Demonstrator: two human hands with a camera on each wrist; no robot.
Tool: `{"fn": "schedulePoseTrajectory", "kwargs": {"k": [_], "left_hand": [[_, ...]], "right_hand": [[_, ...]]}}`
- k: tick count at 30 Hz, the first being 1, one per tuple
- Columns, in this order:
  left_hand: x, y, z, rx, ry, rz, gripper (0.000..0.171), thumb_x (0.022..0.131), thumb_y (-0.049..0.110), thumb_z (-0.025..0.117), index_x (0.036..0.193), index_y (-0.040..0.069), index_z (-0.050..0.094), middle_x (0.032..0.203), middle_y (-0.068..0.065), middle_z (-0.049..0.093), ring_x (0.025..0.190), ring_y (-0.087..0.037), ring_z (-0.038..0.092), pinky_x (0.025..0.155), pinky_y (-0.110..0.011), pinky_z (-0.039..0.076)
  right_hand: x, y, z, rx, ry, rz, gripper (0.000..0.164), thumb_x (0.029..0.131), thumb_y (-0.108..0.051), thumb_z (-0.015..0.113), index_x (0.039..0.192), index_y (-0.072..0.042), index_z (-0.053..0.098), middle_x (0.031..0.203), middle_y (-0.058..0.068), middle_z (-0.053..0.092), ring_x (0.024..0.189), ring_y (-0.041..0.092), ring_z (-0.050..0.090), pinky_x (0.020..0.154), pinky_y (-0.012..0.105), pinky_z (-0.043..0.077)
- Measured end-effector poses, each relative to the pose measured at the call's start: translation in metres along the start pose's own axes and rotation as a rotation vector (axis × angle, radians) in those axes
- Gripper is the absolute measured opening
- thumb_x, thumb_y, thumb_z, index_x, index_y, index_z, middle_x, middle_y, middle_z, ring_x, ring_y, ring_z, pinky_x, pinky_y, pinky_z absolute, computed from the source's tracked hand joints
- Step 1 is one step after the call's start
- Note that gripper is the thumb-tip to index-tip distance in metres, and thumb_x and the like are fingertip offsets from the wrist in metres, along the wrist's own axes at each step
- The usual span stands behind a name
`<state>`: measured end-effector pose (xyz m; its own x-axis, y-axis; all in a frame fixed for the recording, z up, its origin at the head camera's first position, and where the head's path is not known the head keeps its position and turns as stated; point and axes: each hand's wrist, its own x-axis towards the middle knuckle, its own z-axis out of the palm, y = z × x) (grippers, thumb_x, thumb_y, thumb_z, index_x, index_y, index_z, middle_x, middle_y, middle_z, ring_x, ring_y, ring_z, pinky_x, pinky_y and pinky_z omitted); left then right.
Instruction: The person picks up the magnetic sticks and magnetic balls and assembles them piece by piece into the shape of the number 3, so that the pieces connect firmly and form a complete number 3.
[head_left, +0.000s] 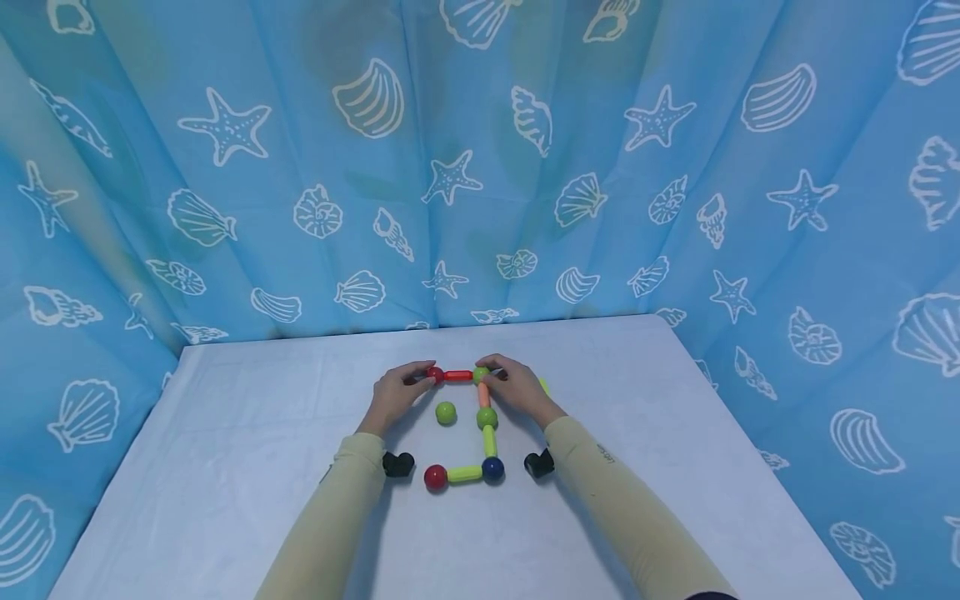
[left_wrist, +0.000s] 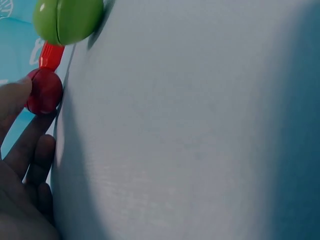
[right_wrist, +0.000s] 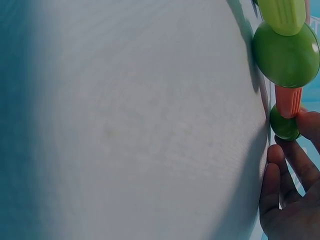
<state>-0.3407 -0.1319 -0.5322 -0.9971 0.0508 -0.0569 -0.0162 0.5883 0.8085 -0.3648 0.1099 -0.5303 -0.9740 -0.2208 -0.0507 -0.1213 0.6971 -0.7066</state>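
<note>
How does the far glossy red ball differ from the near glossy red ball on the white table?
The left hand pinches the far glossy red ball; no hand touches the near glossy red ball. The far ball meets a straight red stick, while the near ball meets a straight yellow-green stick. Both are round and red.

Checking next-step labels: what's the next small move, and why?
Probably press the far red ball and far green ball toward each other: the left hand pinches the first, the right hand the second, at opposite ends of the red rod, so a gentle squeeze should seat it.
</note>
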Motion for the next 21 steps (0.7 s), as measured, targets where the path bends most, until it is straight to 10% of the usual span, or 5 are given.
{"fn": "schedulePoseTrajectory", "kwargs": {"k": [21], "left_hand": [[-0.0013, -0.0033, 0.0036, -0.06, 0.047, 0.02, 0.037, 0.097, 0.023, 0.072, 0.133, 0.019, 0.067, 0.133, -0.007, 0.067, 0.128, -0.028, 0.057, 0.11, -0.05, 0.043]], "right_hand": [[-0.0008, 0.0049, 0.0022, 0.025, 0.007, -0.018, 0.031, 0.102, -0.023, 0.063, 0.133, -0.024, 0.062, 0.134, 0.001, 0.065, 0.114, 0.022, 0.061, 0.099, 0.04, 0.051]]}}
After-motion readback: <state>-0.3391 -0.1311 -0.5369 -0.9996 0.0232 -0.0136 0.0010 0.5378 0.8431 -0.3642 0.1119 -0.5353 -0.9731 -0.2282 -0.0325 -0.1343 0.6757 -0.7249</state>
